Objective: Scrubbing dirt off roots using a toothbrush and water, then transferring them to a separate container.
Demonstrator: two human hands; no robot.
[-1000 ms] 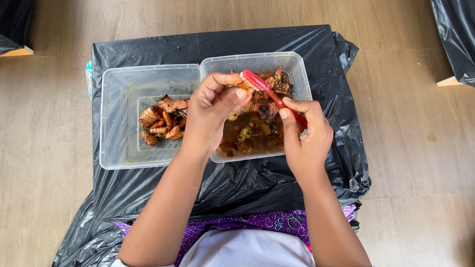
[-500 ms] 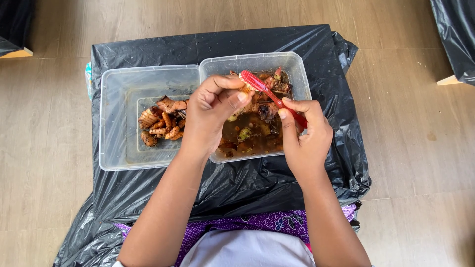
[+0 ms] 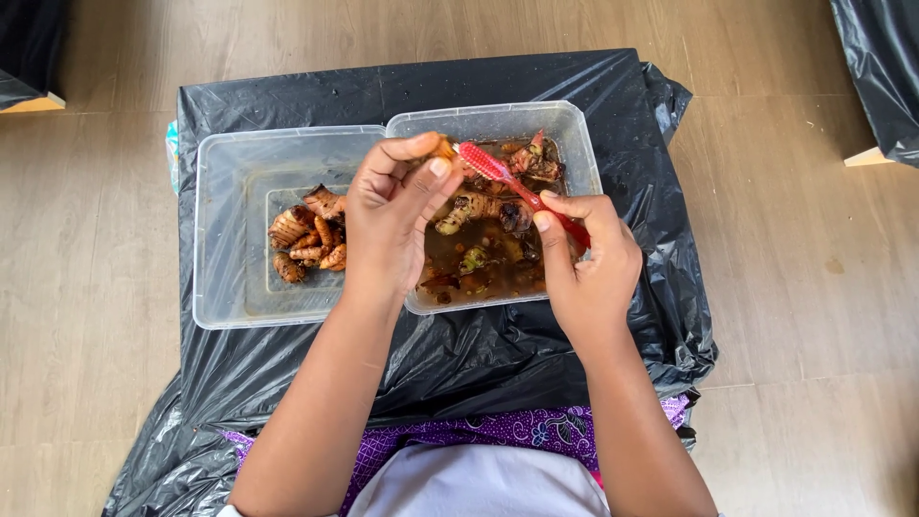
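My hands (image 3: 388, 225) (image 3: 589, 258) hang over the right tub (image 3: 582, 144), its brown water crowded with roots. The brush (image 3: 512, 187) slants across its middle, barring the way down. Left of that tub, the left tub (image 3: 225, 230) holds a small pile (image 3: 306, 244) at its right side; its left half lies open. Black sheet (image 3: 287, 91) beyond both tubs is bare.

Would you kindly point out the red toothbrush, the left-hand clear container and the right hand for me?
red toothbrush (image 3: 498, 175), head view, on the handle just below the bristle head.
left-hand clear container (image 3: 230, 182), head view, on its bare inner wall.
right hand (image 3: 589, 258), head view, on the back of the hand.
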